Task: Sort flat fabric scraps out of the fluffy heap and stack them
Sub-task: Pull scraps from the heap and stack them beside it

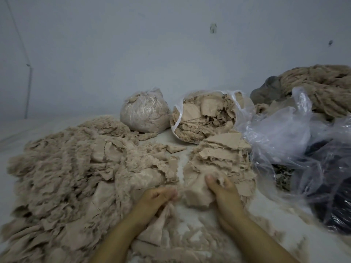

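At lower centre, left hand [158, 198] pinches fluff while right hand [221, 192] grips a scrap [197, 196]; clinging fluff may contaminate the stack [220, 158].

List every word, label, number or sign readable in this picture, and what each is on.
None. The plastic bags carry no print that shows, the scraps and heap are plain, and the wall bears only dark marks, not writing.
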